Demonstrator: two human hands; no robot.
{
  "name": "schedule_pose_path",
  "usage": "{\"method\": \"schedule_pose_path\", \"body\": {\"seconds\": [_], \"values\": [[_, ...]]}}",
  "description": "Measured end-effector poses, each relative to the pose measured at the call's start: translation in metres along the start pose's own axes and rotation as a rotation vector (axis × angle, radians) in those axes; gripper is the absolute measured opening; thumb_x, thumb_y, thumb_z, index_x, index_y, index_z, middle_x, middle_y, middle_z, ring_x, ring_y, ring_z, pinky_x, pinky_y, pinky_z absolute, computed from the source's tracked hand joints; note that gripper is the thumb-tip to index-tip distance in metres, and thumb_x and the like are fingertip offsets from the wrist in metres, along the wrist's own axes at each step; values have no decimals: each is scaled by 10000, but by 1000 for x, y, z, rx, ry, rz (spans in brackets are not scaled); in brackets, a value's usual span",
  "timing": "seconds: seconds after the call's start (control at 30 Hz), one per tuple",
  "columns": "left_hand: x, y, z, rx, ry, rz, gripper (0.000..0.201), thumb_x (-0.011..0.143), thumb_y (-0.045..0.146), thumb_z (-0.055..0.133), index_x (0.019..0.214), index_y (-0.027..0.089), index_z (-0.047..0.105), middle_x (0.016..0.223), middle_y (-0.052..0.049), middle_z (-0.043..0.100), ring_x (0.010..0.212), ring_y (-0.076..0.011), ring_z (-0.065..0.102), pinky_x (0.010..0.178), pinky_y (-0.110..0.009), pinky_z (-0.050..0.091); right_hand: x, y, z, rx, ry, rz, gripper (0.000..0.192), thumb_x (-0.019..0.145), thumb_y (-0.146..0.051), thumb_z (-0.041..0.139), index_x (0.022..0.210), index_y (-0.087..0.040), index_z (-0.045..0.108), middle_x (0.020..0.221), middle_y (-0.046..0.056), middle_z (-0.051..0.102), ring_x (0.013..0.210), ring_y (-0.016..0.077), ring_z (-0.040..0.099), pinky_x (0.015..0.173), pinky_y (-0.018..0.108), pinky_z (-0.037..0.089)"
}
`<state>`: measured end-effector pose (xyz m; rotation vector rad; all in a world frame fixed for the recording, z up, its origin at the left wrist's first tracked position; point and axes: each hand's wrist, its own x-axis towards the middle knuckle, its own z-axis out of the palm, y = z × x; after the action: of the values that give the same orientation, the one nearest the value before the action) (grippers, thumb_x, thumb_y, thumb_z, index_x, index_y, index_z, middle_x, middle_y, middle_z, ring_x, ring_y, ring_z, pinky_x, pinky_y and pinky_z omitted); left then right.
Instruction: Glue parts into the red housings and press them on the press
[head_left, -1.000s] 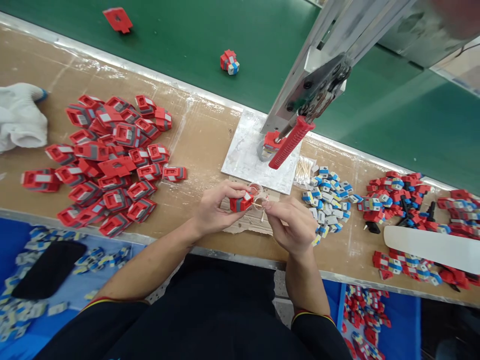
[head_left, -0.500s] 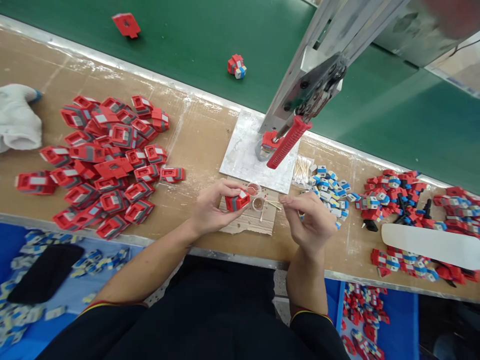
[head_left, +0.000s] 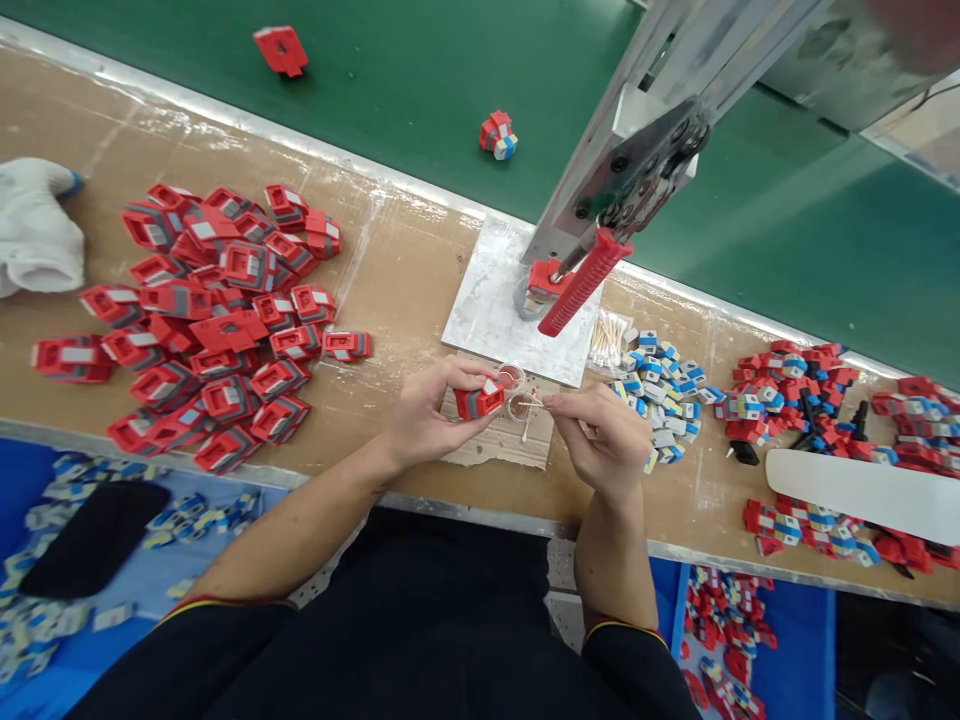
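My left hand (head_left: 439,412) grips a red and grey plastic toy part (head_left: 480,399), held just left of two small clear cups (head_left: 519,406) with reddish-brown contents. In a pinch, my right hand (head_left: 604,438) has the end of a thin cotton swab (head_left: 534,404), whose other end reaches over the nearer cup. Whether its tip touches the contents is too small to tell. Another cotton swab (head_left: 525,431) lies on the torn cardboard (head_left: 495,448) under the cups.
A toggle press with a red handle (head_left: 585,283) stands on a metal plate (head_left: 480,310), a red part beneath it. Red-grey parts (head_left: 225,320) pile up at left; white-blue pieces (head_left: 664,385) and bagged swabs (head_left: 607,338) lie right. A green conveyor (head_left: 390,90) runs behind.
My right hand has moved left and down to the swab at the cups. My left hand stays nearly still with the toy part. Pieces on the conveyor have shifted right.
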<state>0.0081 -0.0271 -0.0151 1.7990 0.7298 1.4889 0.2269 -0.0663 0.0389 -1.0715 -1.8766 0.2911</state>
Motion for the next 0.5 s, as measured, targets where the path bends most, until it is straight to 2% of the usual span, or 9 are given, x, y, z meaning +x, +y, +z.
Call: {"method": "schedule_pose_path", "body": {"seconds": [0.1, 0.23, 0.5], "values": [[-1, 2, 1, 10, -37, 17, 321, 800, 153, 891, 984, 194, 631, 1060, -111, 820, 962, -209, 813, 815, -292, 649, 0, -5, 6, 116, 120, 7, 310, 903, -17, 703, 1079, -267, 752, 877, 17, 838, 692, 177, 748, 606, 305, 579], [-2, 3, 0, 19, -64, 6, 284, 824, 151, 869, 981, 195, 637, 1080, -113, 816, 983, -209, 810, 823, -298, 651, 2, -9, 12, 158, 80, -20, 332, 900, -2, 692, 1097, -264, 747, 862, 18, 836, 684, 175, 750, 592, 299, 586], [-1, 3, -1, 30, -56, 11, 294, 826, 167, 873, 981, 198, 625, 1071, -110, 818, 975, -203, 810, 819, -293, 655, 4, -7, 12, 64, 24, -73, 349, 900, 5, 701, 1122, -264, 730, 871, 12, 836, 688, 169, 742, 596, 301, 595]]}}
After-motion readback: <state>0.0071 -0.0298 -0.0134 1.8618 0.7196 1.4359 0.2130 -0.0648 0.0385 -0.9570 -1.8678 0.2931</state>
